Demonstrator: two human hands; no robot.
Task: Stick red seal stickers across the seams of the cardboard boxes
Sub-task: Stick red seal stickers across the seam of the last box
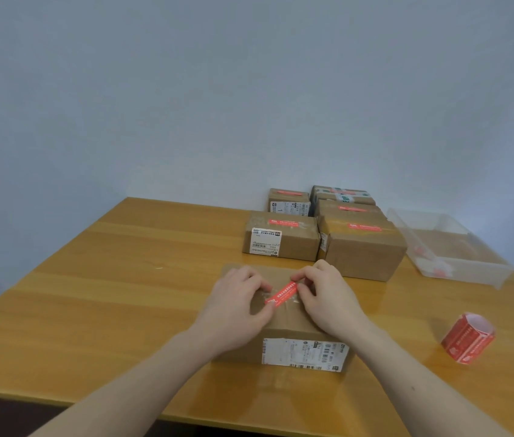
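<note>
Both fingers (pixel 266 288) pinching sticker (pixel 281 295) ends

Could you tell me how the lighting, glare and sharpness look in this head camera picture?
Head view: soft, even light with faint shadows; glossy table reflects the sticker roll; wide-angle lens splays the table edges; the far boxes' label print is too soft to read; hands and red sticker are fairly sharp.

Packing room or office: labelled parcels (pixel 281 236) on a wooden table (pixel 123 279), bare wall (pixel 186 89).
</note>
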